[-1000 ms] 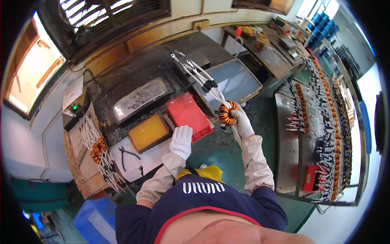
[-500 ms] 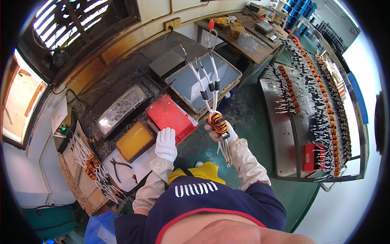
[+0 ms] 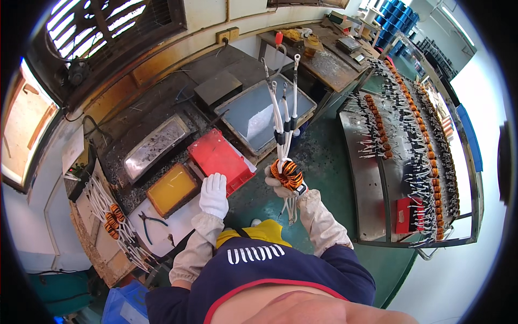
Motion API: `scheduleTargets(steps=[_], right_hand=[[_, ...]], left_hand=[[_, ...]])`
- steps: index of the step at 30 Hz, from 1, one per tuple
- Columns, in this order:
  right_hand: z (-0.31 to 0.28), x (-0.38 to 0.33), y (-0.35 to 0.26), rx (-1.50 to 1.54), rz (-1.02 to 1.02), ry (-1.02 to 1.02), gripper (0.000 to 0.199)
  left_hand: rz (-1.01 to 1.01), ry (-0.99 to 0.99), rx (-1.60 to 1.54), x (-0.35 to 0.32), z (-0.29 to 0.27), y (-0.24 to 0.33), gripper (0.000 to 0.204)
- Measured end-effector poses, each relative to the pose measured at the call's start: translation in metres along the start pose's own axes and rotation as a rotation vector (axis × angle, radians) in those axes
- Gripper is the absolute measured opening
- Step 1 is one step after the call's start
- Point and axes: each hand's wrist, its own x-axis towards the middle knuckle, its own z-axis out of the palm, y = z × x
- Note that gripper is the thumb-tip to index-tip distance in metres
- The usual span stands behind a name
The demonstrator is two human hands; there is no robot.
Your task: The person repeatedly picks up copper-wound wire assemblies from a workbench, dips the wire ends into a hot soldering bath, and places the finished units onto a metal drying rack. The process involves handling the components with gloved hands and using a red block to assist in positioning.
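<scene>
In a white glove, my right hand (image 3: 276, 188) grips a toroidal coil (image 3: 288, 174) wound with orange-copper wire. Its white leads (image 3: 279, 110) rise above it, with black sleeves partway up and ring terminals at several tips; more leads hang below the hand. My left hand (image 3: 215, 196), also gloved, has its fingers stretched out flat at the near edge of a red plastic bin (image 3: 218, 156) and holds nothing. Beside that hand is a rectangular pan (image 3: 172, 189) of amber-yellow material.
Behind the bin sits a grey-blue liquid tray (image 3: 253, 116). A long metal pot (image 3: 156, 146) stands farther left. Pliers (image 3: 150, 224) lie on white paper, near more coils (image 3: 113, 220). To the right, a metal rack (image 3: 372, 200) carries rows of coils and a red box (image 3: 408, 215).
My right hand has turned the coil, so its leads stand more upright and the ring tips show more clearly. My left hand stays by the red bin. The view has shifted slightly.
</scene>
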Motion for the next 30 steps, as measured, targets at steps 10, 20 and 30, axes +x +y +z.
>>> scheduleTargets(steps=[10,20,30], right_hand=[[0.002,0.007,0.001,0.154,0.108,-0.132,0.056],[-0.004,0.016,-0.002,0.245,0.168,-0.3,0.06],[0.027,0.005,-0.009,-0.264,-0.245,0.522,0.026]], left_hand=[[-0.005,0.003,-0.003,-0.001,0.0,0.0,0.059],[-0.02,0.004,-0.02,-0.002,0.001,-0.001,0.058],[-0.015,0.017,-0.047,0.001,-0.004,0.0,0.057]])
